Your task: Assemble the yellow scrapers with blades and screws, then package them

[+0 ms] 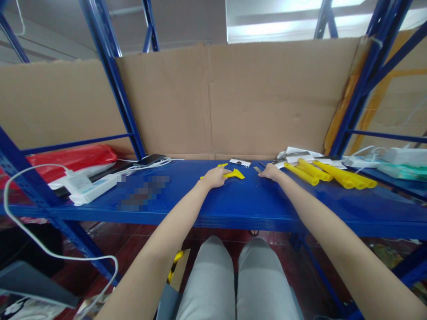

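My left hand (215, 177) rests on the blue shelf (233, 200) with its fingers on a small flat yellow plastic piece (235, 174). My right hand (269, 171) lies on the shelf a little to the right, its fingertips at a small thin metal strip (257, 169); whether it grips the strip I cannot tell. Several long yellow tubes (330, 173) lie just right of my right hand. A small white card (240, 162) sits behind the yellow piece.
A cardboard sheet (233, 98) walls the back of the shelf. White papers (296, 155) lie behind the tubes. At the left are a white power strip (90, 189), a phone (151, 159), cables and a red bag (70, 156). Blue rack posts (113, 75) stand on both sides.
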A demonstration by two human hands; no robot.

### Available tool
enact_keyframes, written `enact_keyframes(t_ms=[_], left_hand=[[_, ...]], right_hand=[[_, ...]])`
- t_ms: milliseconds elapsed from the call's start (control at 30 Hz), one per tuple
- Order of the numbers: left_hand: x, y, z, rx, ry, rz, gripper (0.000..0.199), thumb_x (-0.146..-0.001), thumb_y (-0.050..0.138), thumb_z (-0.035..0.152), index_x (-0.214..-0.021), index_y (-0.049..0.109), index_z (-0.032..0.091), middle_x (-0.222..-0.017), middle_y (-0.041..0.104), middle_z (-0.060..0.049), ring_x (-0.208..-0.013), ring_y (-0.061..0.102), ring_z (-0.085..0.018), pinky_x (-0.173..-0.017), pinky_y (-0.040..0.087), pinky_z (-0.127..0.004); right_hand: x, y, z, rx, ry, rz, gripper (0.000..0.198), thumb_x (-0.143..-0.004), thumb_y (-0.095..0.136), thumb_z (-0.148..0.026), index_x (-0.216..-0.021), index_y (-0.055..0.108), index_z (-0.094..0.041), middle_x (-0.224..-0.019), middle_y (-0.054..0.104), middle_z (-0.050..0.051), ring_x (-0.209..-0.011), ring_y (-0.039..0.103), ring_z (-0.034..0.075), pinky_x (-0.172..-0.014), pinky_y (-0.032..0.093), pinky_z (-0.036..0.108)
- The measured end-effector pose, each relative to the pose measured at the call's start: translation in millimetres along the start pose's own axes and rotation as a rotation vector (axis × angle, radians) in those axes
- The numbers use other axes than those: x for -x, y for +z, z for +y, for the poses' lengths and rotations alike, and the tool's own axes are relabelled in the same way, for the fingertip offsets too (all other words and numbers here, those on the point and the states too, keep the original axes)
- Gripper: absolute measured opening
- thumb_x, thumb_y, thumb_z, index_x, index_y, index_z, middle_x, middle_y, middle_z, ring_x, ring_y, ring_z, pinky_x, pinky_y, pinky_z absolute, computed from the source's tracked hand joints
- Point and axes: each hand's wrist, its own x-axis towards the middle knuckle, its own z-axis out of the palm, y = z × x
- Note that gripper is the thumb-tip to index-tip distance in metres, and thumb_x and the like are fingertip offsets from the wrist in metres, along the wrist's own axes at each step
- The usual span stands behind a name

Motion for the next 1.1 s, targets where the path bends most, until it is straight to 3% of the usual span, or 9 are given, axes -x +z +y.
enact_keyframes(t_ms=[133, 267, 433, 567, 767, 967, 1100], left_hand=[[0, 0, 0, 0.015, -0.001, -0.01, 0.045, -0.085, 0.05, 0.022, -0.128, 0.058, 0.026, -0.128, 0.062, -0.002, -0.12, 0.055, -0.025, -0.101, 0.043, -0.036], [-2, 2, -2, 0.021, 0.003, 0.002, 0.043, -0.085, 0.05, 0.024, -0.127, 0.058, 0.028, -0.128, 0.062, -0.001, -0.119, 0.056, -0.025, -0.1, 0.044, -0.036], [-1, 3, -2, 0.006, 0.004, 0.006, 0.043, -0.085, 0.05, 0.024, -0.127, 0.058, 0.03, -0.128, 0.062, 0.001, -0.119, 0.056, -0.023, -0.098, 0.044, -0.033], [0, 0, 1, 0.011, -0.016, -0.006, 0.044, -0.085, 0.05, 0.023, -0.128, 0.057, 0.028, -0.128, 0.062, -0.002, -0.119, 0.055, -0.025, -0.098, 0.045, -0.035], [-1, 3, -2, 0.015, -0.001, 0.001, 0.042, -0.086, 0.05, 0.025, -0.127, 0.058, 0.029, -0.128, 0.062, -0.001, -0.12, 0.055, -0.024, -0.101, 0.043, -0.036], [-1, 3, -1, 0.011, -0.015, 0.001, 0.044, -0.085, 0.052, 0.023, -0.128, 0.058, 0.028, -0.128, 0.062, -0.002, -0.12, 0.055, -0.025, -0.1, 0.043, -0.036], [0, -1, 3, 0.025, -0.027, -0.019, 0.043, -0.085, 0.053, 0.023, -0.127, 0.059, 0.029, -0.129, 0.061, 0.0, -0.12, 0.055, -0.024, -0.099, 0.044, -0.034]], right_hand=[[-1, 3, 0, -0.03, 0.004, 0.017, 0.045, -0.084, 0.056, -0.041, -0.109, 0.066, -0.006, -0.09, 0.072, 0.016, -0.086, 0.069, 0.025, -0.066, 0.051, 0.027], [-1, 3, -3, 0.007, 0.005, 0.043, 0.038, -0.08, 0.062, -0.033, -0.109, 0.067, -0.009, -0.097, 0.071, 0.017, -0.09, 0.068, 0.024, -0.067, 0.05, 0.026], [5, -4, -2, -0.176, 0.044, -0.048, 0.02, -0.071, 0.071, -0.027, -0.08, 0.07, -0.008, -0.06, 0.063, 0.006, -0.053, 0.06, 0.016, -0.049, 0.043, 0.023], [15, -11, -4, -0.24, 0.037, -0.097, 0.015, -0.074, 0.068, -0.024, -0.069, 0.069, -0.009, -0.044, 0.05, -0.001, -0.042, 0.048, 0.011, -0.044, 0.037, 0.022], [24, -11, -3, -0.213, -0.043, -0.085, 0.022, -0.081, 0.061, -0.028, -0.071, 0.07, -0.011, -0.044, 0.049, -0.001, -0.041, 0.046, 0.011, -0.045, 0.036, 0.022], [26, -8, 1, -0.426, -0.058, -0.058, 0.018, -0.083, 0.059, -0.029, -0.078, 0.068, -0.014, -0.045, 0.041, -0.006, -0.037, 0.035, 0.006, -0.039, 0.028, 0.019], [30, -12, 0, -0.538, -0.152, -0.052, 0.016, -0.078, 0.063, -0.029, -0.075, 0.07, -0.014, -0.048, 0.046, -0.005, -0.041, 0.033, 0.005, -0.039, 0.025, 0.018]])
